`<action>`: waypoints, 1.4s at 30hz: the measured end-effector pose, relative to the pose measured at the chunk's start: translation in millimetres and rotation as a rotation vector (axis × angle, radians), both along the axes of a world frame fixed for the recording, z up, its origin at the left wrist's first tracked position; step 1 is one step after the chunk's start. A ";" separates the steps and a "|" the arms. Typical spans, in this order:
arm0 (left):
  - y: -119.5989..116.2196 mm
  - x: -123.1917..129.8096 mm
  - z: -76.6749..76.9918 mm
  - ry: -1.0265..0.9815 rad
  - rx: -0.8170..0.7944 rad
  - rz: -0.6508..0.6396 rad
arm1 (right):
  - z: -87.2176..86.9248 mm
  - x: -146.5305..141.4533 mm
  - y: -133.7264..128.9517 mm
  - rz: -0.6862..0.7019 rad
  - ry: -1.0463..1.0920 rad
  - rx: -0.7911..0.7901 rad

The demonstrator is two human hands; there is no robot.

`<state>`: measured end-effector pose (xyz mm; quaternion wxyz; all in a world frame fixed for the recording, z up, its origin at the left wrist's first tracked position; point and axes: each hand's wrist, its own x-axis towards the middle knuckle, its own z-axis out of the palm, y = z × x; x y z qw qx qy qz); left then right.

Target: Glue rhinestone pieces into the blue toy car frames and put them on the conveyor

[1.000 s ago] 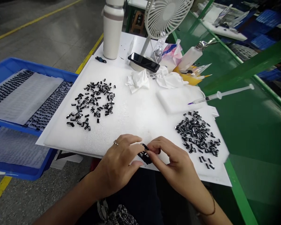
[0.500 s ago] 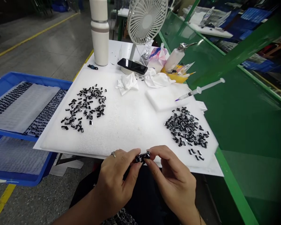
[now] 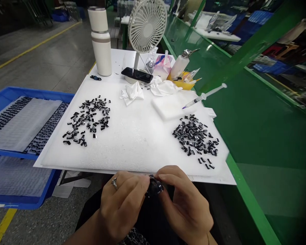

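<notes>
A small glossy black plastic part (image 3: 154, 188) is held between my two hands just off the table's front edge. My left hand (image 3: 124, 200), with a ring on one finger, pinches its left end. The fingers of my right hand (image 3: 185, 202) close on its right side. Fingers hide much of the part, and its exact kind is unclear. Beyond my hands, small black pieces lie in a loose pile (image 3: 89, 119) on the left of the white foam sheet (image 3: 127, 143) and a denser pile (image 3: 193, 134) on the right.
A syringe (image 3: 204, 96) rests by a foam block (image 3: 165, 106). Behind are crumpled tissues (image 3: 132, 93), a phone (image 3: 137, 75), a fan (image 3: 148, 30), a bottle (image 3: 102, 51) and a yellow tray (image 3: 186, 84). Blue crates (image 3: 40, 200) stand left; a green barrier (image 3: 257, 136) runs along the right.
The black part has been turned and brought slightly lower, and my fingers have shifted their hold around it. The whole view has moved a little, with the table now further left.
</notes>
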<state>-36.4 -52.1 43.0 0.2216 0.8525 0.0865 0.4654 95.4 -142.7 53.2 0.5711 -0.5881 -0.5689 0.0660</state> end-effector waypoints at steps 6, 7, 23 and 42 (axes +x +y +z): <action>0.8 -8.1 3.4 -0.001 0.180 -0.005 | 9.9 -7.0 -3.3 -0.099 -0.241 0.039; 0.3 -8.6 4.3 0.008 0.194 0.015 | 11.4 -7.5 -4.2 -0.102 -0.285 0.028; 1.8 -14.3 1.6 0.079 0.255 0.042 | 14.6 -6.0 -3.8 -0.079 -0.411 0.010; 1.3 -5.4 0.8 0.056 0.203 0.123 | -12.4 -14.6 -8.6 -0.099 -0.024 0.068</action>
